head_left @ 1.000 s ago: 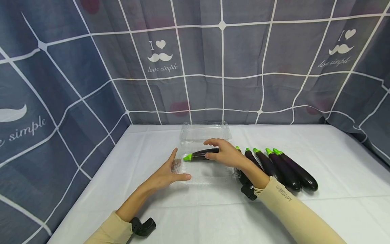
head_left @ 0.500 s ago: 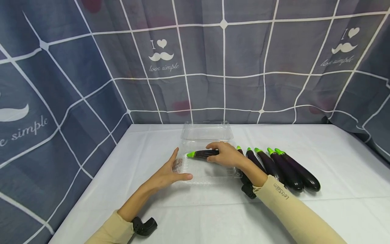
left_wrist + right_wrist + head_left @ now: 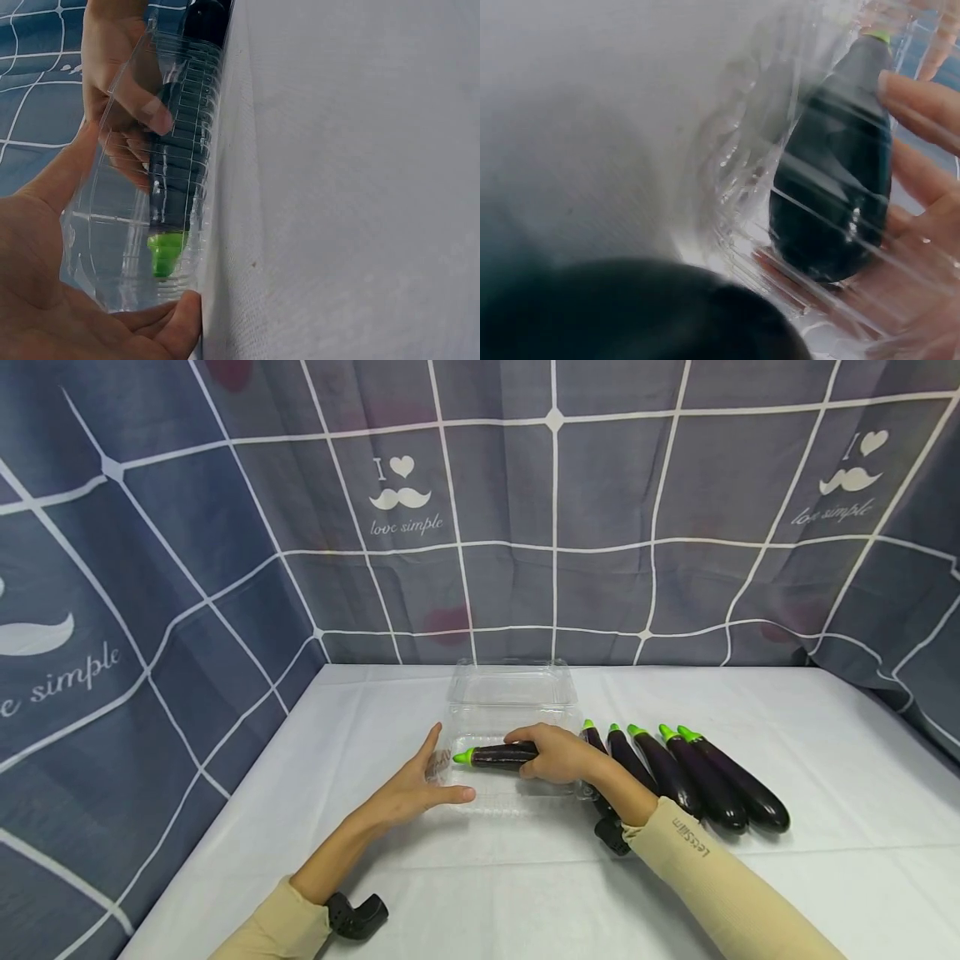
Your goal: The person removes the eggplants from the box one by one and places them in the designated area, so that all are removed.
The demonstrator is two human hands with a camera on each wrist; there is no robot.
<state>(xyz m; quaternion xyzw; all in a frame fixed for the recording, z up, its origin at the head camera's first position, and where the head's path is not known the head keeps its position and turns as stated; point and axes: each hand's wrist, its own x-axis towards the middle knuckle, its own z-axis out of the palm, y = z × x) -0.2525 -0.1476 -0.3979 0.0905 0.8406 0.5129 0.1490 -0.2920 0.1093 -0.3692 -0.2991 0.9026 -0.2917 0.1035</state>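
A dark purple eggplant point(image 3: 491, 757) with a bright green stem lies crosswise inside a clear plastic clamshell box point(image 3: 517, 687), stem end to the left. My right hand point(image 3: 558, 755) holds its thicker end from above. In the right wrist view the fingers point(image 3: 919, 101) show beside the eggplant point(image 3: 832, 180) through the clear wall. At the box's left end my left hand point(image 3: 408, 789) has thumb and fingers spread straight, touching the wall. The left wrist view shows the green stem point(image 3: 166, 253) between that hand and the right hand.
Several more eggplants point(image 3: 723, 777) lie in a slanted row right of the box, the nearest partly hidden under the right forearm. The white tablecloth point(image 3: 480, 893) spreads beneath. A grey-blue checked curtain point(image 3: 502, 585) stands behind and on both sides.
My right hand has lowered slightly and come nearer with the eggplant, which now sits lower in the box. The left hand stays at the box's left end.
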